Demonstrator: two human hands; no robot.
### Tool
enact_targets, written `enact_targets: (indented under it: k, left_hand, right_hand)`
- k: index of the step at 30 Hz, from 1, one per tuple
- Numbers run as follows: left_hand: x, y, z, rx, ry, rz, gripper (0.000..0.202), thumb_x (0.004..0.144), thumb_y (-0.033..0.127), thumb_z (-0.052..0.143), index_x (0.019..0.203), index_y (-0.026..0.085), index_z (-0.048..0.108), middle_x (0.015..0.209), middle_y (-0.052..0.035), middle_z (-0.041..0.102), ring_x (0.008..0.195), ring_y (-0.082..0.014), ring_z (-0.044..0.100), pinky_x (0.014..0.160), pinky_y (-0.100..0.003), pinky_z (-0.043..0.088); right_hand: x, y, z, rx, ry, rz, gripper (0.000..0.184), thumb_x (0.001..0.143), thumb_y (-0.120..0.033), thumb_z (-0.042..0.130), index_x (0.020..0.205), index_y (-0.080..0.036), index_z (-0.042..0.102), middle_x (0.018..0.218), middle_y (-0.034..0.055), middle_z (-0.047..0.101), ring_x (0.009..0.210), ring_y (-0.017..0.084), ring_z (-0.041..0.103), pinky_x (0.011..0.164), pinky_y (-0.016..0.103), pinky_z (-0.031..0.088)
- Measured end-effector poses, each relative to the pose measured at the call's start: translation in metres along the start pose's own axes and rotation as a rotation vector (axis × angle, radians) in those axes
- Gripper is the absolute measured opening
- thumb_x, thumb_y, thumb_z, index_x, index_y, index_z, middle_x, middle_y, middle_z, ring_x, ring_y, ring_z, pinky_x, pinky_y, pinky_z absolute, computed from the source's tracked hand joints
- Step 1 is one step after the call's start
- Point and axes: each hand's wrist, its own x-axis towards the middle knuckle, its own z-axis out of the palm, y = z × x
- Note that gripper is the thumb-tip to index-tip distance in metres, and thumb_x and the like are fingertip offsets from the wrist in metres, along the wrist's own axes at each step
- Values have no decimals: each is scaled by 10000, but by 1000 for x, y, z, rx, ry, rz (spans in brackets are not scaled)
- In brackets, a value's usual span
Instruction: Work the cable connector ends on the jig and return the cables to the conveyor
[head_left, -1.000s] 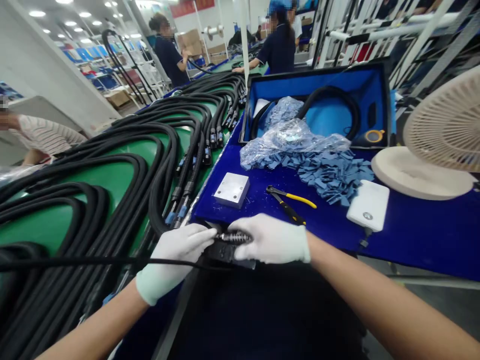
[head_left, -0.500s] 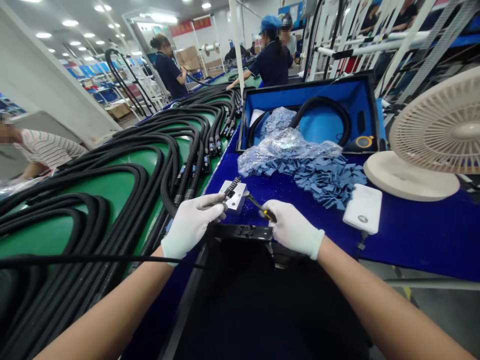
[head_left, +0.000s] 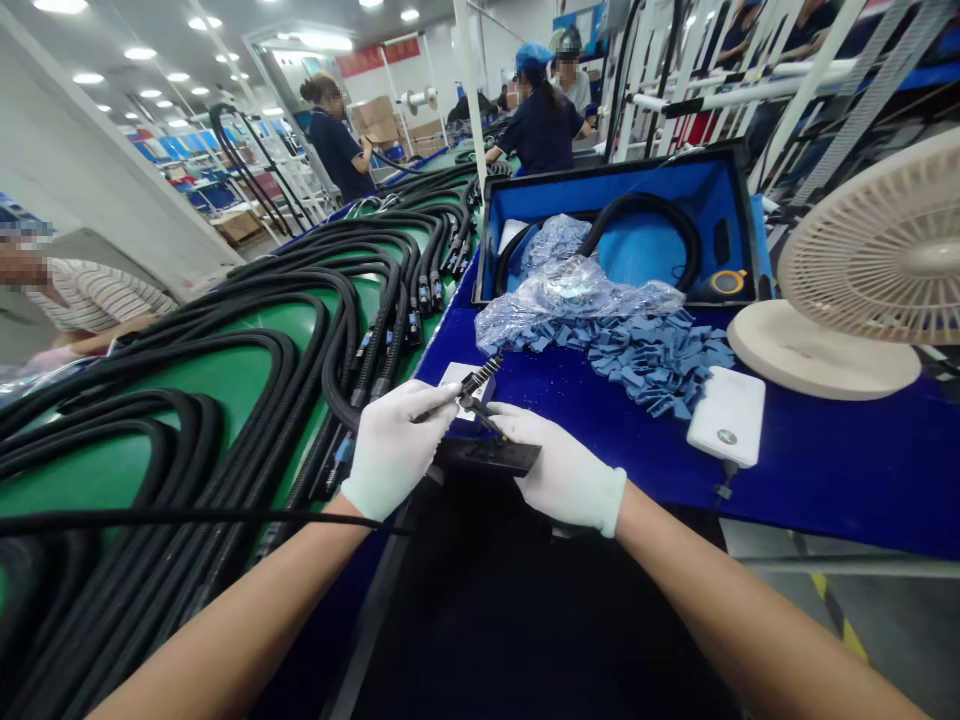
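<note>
Blue-covered bench (head_left: 840, 510), black hoses (head_left: 379, 340) looped on green belt (head_left: 240, 365) alongside; gloved left hand (head_left: 394, 450) gripping ribbed metal connector (head_left: 480, 378) above aluminium block (head_left: 453, 388); gloved right hand (head_left: 562, 468) closed around pliers (head_left: 486, 418), tips just beside connector

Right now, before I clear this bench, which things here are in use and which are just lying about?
In use:
left hand gripping a threaded cable connector
right hand holding pliers
metal block beneath them

Lying about:
blue foam pads
plastic bag
white box
desk fan
</note>
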Motion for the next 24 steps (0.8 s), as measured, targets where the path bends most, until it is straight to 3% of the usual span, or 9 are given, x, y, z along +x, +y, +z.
enact_targets:
  k: [5,10,15,17,21,24]
  left_hand:
    - [-2,0,5,34,12,83,218,909,283,667,1054,197,804,981,-41,745,923,-190,700,875,-283,531]
    - [21,4,-7,-79,-215,-124,399,955,420,600,1300,250,703,1238,-24,733,1129,-234,678,1022,-336,495]
    - [56,2,-7,-141,-441,-165,418,928,469,623,1250,228,735,1153,-29,764,1061,-260,702,918,-342,544]
    - [61,-1,-3,-166,-440,-173,418,916,470,641,1232,215,742,1131,-35,770,1024,-254,712,870,-324,554]
    - [60,-7,4,-175,-413,-164,439,924,497,629,1244,216,738,1120,-37,773,1008,-244,711,854,-305,546]
    - [59,-8,7,-170,-382,-173,455,920,505,626,1250,212,737,1104,-41,777,976,-253,715,830,-318,547]
  right_hand:
    - [-6,2,1,-100,30,93,358,813,28,470,1032,-192,648,1078,84,685,1011,210,649,989,378,529]
    - [-8,6,4,-236,17,236,239,785,-12,505,923,-189,590,945,67,667,842,199,633,795,330,525]
    - [-8,8,5,-175,94,373,329,816,-72,535,1123,-191,551,950,55,689,776,181,629,720,292,479]
    - [-7,11,4,-121,99,402,348,855,-120,546,1199,-176,541,948,65,704,765,182,632,719,292,469]
    - [-7,26,8,-123,72,465,104,856,-165,550,938,-203,599,811,29,687,714,178,612,667,282,427]
    - [-7,39,15,-205,138,437,107,799,-159,573,885,-222,588,831,-1,685,754,177,616,682,274,414]
